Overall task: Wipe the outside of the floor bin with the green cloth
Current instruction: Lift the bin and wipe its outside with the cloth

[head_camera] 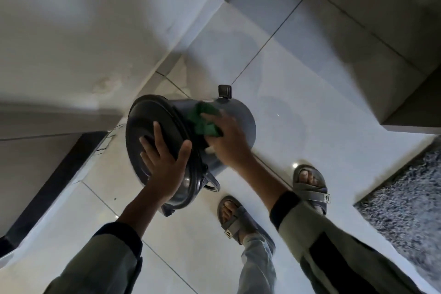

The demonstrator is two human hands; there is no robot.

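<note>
A dark grey floor bin (241, 114) is tipped on its side above the tiled floor, its round lid (143, 131) facing me and its black pedal (224, 91) sticking up at the far end. My left hand (164, 162) lies spread on the lid and grips its rim with the thumb. My right hand (229, 141) presses a crumpled green cloth (205, 119) against the bin's curved side wall, near the lid. A wire handle (212, 184) hangs below the lid.
White walls meet at a corner to the left and behind the bin. My two feet in grey sandals (310, 184) stand on the pale tiles just below the bin. A shaggy grey mat (405, 203) lies at the right. A dark skirting strip (55, 179) runs along the left wall.
</note>
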